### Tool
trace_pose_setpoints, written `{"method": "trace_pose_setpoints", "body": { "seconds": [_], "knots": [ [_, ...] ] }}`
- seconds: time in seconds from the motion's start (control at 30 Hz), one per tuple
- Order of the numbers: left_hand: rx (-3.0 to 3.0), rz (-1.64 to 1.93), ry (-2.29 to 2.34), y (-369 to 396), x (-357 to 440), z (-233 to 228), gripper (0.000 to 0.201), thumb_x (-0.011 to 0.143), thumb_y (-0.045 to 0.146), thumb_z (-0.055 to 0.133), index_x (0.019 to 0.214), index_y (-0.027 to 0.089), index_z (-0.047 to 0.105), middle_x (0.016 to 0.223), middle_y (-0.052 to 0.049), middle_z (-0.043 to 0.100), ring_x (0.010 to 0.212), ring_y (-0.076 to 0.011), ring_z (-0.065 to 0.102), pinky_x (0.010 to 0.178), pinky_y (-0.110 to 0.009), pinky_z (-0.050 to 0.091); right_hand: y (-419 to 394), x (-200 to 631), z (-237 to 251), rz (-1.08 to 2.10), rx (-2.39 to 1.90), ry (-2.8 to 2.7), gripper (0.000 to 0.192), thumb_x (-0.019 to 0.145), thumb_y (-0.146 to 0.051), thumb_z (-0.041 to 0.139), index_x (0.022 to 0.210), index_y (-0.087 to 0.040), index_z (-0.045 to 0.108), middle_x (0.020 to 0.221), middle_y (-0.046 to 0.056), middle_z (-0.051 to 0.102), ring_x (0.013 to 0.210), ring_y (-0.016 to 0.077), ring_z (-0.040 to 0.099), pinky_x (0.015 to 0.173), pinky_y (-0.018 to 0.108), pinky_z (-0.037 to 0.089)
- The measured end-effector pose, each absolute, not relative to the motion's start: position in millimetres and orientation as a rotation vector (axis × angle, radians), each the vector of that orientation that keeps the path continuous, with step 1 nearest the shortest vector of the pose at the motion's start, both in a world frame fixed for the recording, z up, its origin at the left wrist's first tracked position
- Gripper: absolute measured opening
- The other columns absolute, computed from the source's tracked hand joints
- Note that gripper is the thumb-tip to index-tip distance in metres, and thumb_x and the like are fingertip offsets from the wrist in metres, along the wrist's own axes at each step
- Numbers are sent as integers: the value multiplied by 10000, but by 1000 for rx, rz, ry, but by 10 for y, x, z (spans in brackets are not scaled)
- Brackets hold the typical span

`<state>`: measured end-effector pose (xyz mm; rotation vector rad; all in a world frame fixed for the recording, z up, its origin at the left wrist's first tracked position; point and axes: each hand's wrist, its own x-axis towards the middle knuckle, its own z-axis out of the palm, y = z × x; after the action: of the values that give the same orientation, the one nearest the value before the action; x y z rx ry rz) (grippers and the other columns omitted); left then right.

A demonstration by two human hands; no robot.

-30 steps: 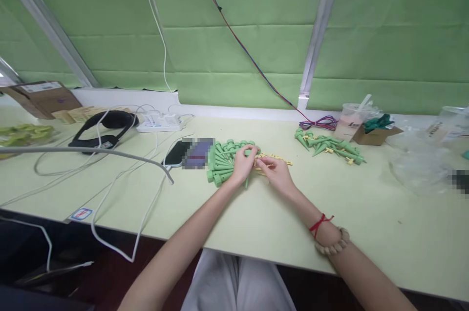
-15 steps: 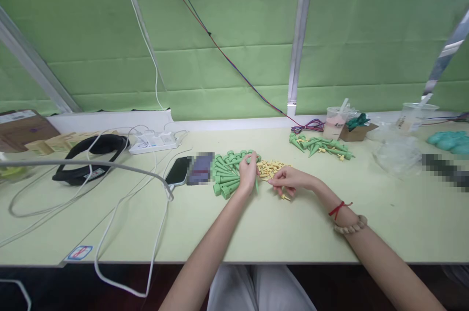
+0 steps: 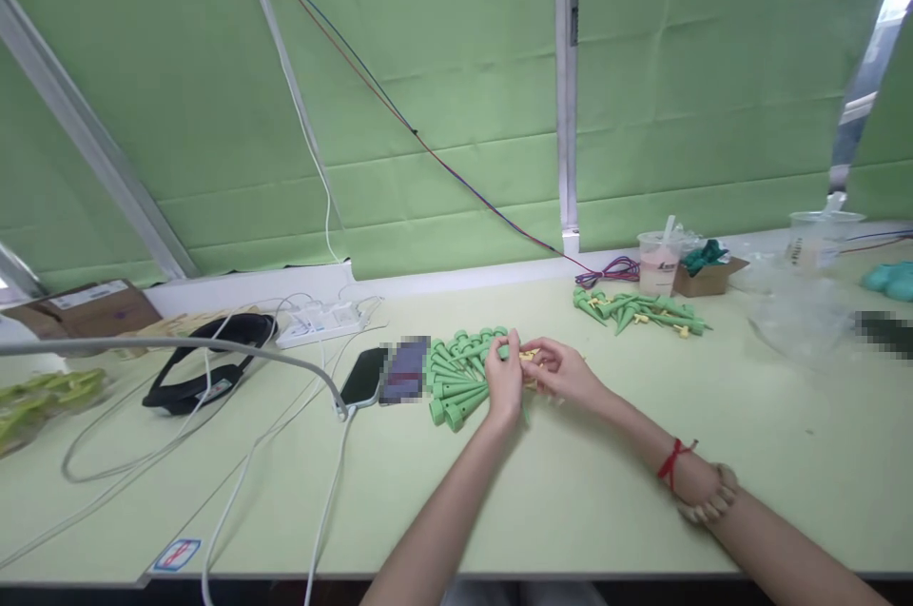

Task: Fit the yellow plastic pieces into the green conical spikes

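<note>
- Holding one tapered green plastic spike (image 3: 526,417) at the near right edge of the green pile: left hand (image 3: 505,382), fingers curled closed around it; most of the spike is hidden, its pointed end showing below the hand.
- Green pile (image 3: 456,389) (the landmark): hollow-headed plastic spikes laid in a fan, heads mostly outward, directly left of the left hand.
- Right hand (image 3: 567,376): just right of the pile, thumb and fingertips drawn close together beside the left hand; cannot tell whether they pinch anything.
- Small yellow plastic pegs (image 3: 529,357): right of the pile, largely covered by the right hand.
- Right wrist, same side of the pile: red string bracelet (image 3: 674,463) and tan beaded bracelet (image 3: 711,498).
- Left of the pile, just beside it: flat purple-blue rectangular object (image 3: 405,370), partly pixelated; next, dark-screened phone (image 3: 363,378).
- Farther left of the pile: white power strip (image 3: 320,327) and black padded headband (image 3: 189,389).
- Right of and beyond the pile: second group of green spikes with yellow pegs (image 3: 638,309); behind it, clear cup with pink contents (image 3: 657,265) and small brown cardboard box (image 3: 713,280).
- Beneath the pile: pale yellow-green tabletop (image 3: 606,511).
</note>
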<state>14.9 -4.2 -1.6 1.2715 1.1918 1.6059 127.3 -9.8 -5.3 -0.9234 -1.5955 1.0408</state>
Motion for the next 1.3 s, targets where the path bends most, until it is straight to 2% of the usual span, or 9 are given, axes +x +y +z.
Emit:
{"method": "trace_pose_setpoints", "body": {
  "seconds": [0.13,0.27,0.43,0.67,0.77,0.93,1.07,1.17,1.3],
  "knots": [
    [1262,1591,1132,-50,168,-33,433,782,611,437,697,187,450,551,48,388,442,-79,377,432,-207,321,-129,1187,-79,1049,-866,-1535,307,716,-459,625,821,-182,545,573,-28,556,466,123,555,443,234,433],
    [1278,1560,1142,-54,142,1,330,798,505,458,693,192,464,526,61,321,421,-75,316,412,-203,280,-125,1174,-96,1046,-840,-1549,300,711,-467,632,755,-200,504,561,-33,544,500,134,557,506,261,453],
    [1378,1560,1156,-80,115,63,243,790,383,445,658,182,482,618,21,427,493,-86,387,444,-204,319,-141,1183,-91,990,-776,-1619,244,769,-403,574,681,-217,444,565,-30,545,527,132,535,534,259,445],
    [1313,1400,1138,-62,132,70,303,831,461,392,735,187,475,517,61,350,385,-62,297,378,-190,262,-205,1253,0,701,-862,-1773,169,792,-273,507,638,-224,455,592,-25,579,553,142,543,576,263,429],
    [1304,1445,1133,-74,137,84,326,824,474,400,712,178,477,522,56,356,379,-55,308,363,-182,257,-210,1252,21,640,-835,-1790,168,796,-289,521,647,-222,483,612,-17,589,571,142,541,596,266,424],
    [1324,1538,1095,-81,115,95,291,813,419,370,720,172,494,572,34,429,362,-57,348,339,-184,264,-166,1223,52,1307,-881,-1410,284,772,-478,573,784,-195,547,597,-8,603,504,131,561,527,249,453],
    [1389,1528,1119,-58,79,87,290,792,403,370,706,168,518,637,22,467,358,-45,321,332,-186,251,-159,1280,80,1818,-855,-1130,214,786,-374,610,810,-161,607,642,9,633,536,106,591,602,234,498],
    [1465,1404,1073,-53,53,113,307,778,402,386,704,166,567,696,-1,514,387,-51,334,337,-186,262,-170,1344,88,2031,-786,-1062,170,806,-319,605,817,-151,627,689,27,658,591,117,622,666,263,524],
    [1527,1318,1002,-75,19,186,340,771,402,396,701,161,625,798,-43,582,434,-72,390,340,-192,267,-166,1410,94,2239,-812,-1136,343,816,-460,569,793,-124,635,655,53,664,586,143,639,613,291,538]
  ]
}}
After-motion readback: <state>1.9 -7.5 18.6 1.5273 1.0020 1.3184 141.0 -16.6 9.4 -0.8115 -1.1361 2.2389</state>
